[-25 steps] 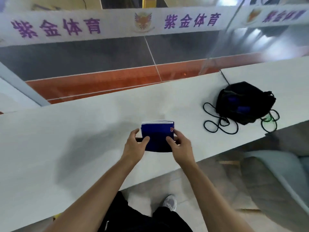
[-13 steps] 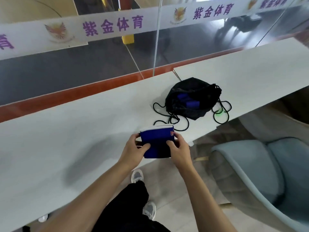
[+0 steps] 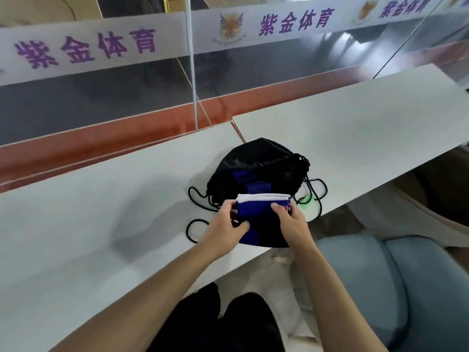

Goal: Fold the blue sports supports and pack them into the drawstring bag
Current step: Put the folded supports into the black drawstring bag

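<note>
the folded blue support (image 3: pixel 256 215) is held by both hands just in front of the open mouth of the black drawstring bag (image 3: pixel 258 158). it is a flat packet, almost as wide as it is deep, so i cannot tell its long axis for sure. its white edge (image 3: pixel 264 198) runs from left to right and points away from the person, toward the bag. its near end is dark and lies at the front edge of the white table (image 3: pixel 101 212). i cannot tell whether the packet rests on the table or is lifted a little.

the left hand (image 3: pixel 223 229) pinches the left side of the packet, thumb on top and fingers curled around the edge. the right hand (image 3: pixel 291 224) grips the right side, its fingers bent over the top surface; its thumb is hidden.

the bag lies on the table with its long axis from near to far. the gathered mouth faces the person and the closed end points toward the glass wall. inside the mouth, more blue fabric (image 3: pixel 243 177) is visible. the black cords (image 3: pixel 196 226) lie in loops on the table at both sides of the bag, and a small green tag (image 3: pixel 304 200) lies beside the right hand.
</note>
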Available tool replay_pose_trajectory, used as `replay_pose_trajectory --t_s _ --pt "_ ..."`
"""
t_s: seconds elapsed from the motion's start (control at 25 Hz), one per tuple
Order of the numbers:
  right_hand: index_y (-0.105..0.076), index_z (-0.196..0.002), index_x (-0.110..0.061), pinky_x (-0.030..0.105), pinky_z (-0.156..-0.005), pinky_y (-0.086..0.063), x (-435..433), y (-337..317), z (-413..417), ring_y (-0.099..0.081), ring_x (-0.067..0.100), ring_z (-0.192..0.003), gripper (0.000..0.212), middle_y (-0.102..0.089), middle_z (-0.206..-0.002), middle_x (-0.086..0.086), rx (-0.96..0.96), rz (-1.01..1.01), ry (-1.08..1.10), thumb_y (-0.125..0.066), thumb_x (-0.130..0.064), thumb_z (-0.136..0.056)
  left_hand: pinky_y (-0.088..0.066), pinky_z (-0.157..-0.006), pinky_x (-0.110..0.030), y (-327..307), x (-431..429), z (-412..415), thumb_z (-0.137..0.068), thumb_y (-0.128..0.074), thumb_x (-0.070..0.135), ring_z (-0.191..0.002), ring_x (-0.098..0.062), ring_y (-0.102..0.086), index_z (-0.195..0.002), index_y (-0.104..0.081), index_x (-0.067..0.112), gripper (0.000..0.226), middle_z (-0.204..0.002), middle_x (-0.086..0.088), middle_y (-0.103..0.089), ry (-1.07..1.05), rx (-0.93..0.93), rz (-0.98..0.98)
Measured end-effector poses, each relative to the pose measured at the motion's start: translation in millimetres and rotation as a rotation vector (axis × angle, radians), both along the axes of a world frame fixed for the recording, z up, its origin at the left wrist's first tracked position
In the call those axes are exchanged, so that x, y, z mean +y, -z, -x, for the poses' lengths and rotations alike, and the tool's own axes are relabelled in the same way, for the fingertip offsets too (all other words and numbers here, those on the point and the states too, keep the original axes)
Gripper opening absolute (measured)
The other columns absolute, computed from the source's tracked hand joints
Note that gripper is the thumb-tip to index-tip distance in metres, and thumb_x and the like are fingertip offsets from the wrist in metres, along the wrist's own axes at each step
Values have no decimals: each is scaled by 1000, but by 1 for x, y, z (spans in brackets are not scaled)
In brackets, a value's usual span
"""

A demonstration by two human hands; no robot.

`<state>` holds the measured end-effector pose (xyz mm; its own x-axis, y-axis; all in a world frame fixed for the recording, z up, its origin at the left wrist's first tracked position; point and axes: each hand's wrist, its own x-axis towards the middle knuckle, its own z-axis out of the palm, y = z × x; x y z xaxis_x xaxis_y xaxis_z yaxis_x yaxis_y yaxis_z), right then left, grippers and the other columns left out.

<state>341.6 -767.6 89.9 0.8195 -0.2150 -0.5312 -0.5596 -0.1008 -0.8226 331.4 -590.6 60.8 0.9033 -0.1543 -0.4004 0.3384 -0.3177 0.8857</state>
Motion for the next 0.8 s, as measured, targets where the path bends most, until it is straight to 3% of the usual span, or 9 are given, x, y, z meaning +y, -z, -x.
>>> replay_pose_trajectory --t_s 0.16,0.32,0.4,0.52,0.64,0.8 --pt "-59 -124 -22 31 -86 -52 -22 11 -40 -63 18 -106 28 -66 -115 2 17 81 4 -54 -13 -98 -58 -84 -35 3 -20 -38 -93 -61 24 -96 -8 -66 -135 -46 27 45 -108 8 -66 89 -14 -131" --pt "-58 -116 -19 30 -67 -49 -45 19 -92 -62 17 -87 20 -64 -100 2 132 114 -22 -49 -18 -98 -49 -95 -40 21 -43 -84 -100 -49 24 -107 -19 -58 -133 -51 19 34 -117 -2 -62 119 -125 -382" --pt "-58 -110 -16 31 -65 -45 -57 29 -115 -58 17 -82 17 -62 -96 3 203 151 -74 -48 -20 -97 -43 -104 -42 34 -50 -103 -102 -42 22 -119 -24 -54 -140 -48 16 38 -131 -6 -59 114 -97 -532" --pt "-57 -102 -17 35 -70 -47 -71 40 -147 -56 20 -82 14 -60 -96 4 298 160 -204 -46 -21 -94 -37 -111 -42 42 -61 -126 -100 -38 10 -133 -25 -44 -157 -26 22 59 -157 -1 -38 140 -64 -604" --pt "-56 -108 -21 39 -79 -50 -75 55 -177 -57 23 -92 19 -60 -102 4 365 117 -379 -45 -20 -93 -37 -114 -39 39 -72 -156 -94 -40 -3 -135 -24 -42 -159 -4 39 85 -164 5 -26 49 -108 -616" --pt "-57 -113 -22 44 -90 -52 -70 70 -209 -59 24 -97 22 -63 -108 6 326 83 -376 -46 -22 -93 -34 -116 -40 35 -75 -176 -95 -38 -4 -143 -26 -38 -158 0 43 87 -166 8 -20 -62 -134 -660"
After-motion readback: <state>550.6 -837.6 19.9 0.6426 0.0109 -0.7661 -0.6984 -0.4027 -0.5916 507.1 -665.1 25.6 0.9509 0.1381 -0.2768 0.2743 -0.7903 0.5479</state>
